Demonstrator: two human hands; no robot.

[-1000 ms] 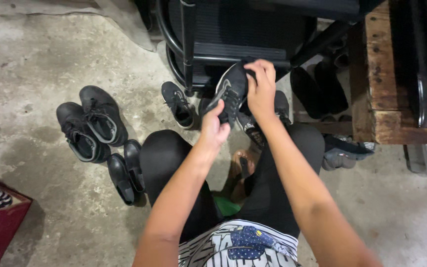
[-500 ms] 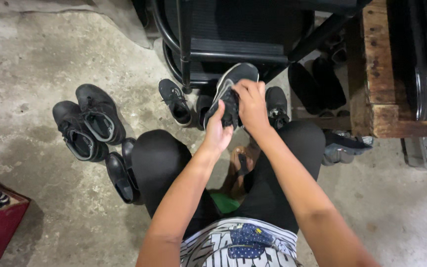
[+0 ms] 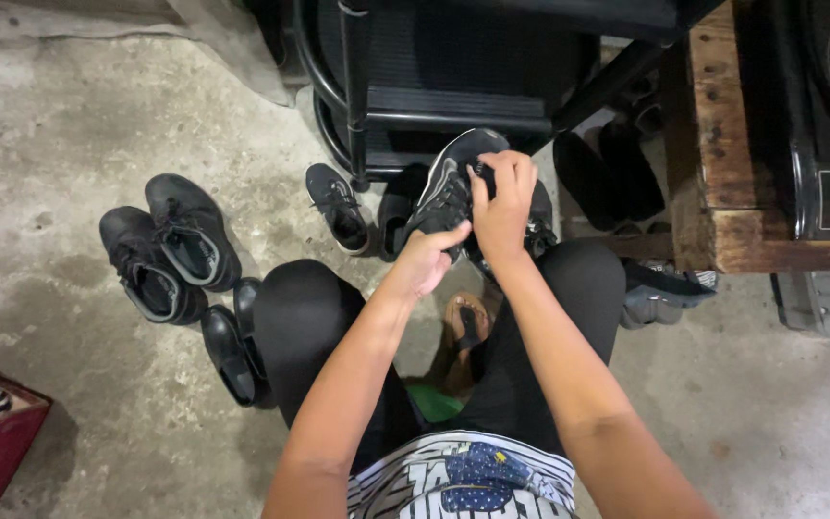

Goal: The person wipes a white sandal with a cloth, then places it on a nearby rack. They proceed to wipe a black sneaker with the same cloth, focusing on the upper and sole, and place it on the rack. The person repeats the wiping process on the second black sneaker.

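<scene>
Black lace-up mesh sneaker with pale sole edge (image 3: pixel 449 187): held above the knees, off the concrete floor (image 3: pixel 69 125). Left hand (image 3: pixel 427 259) closed under its heel; right hand (image 3: pixel 503 207) pinching the collar. Judged light, soft upper, stiff sole; grip heel and collar.

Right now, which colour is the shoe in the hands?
Black with a pale sole edge, best in the head view.

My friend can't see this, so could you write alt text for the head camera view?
A squatting person's left hand and right hand hold a black sneaker above a concrete floor. Other black shoes lie around, by a black rack and a wooden bench.
</scene>
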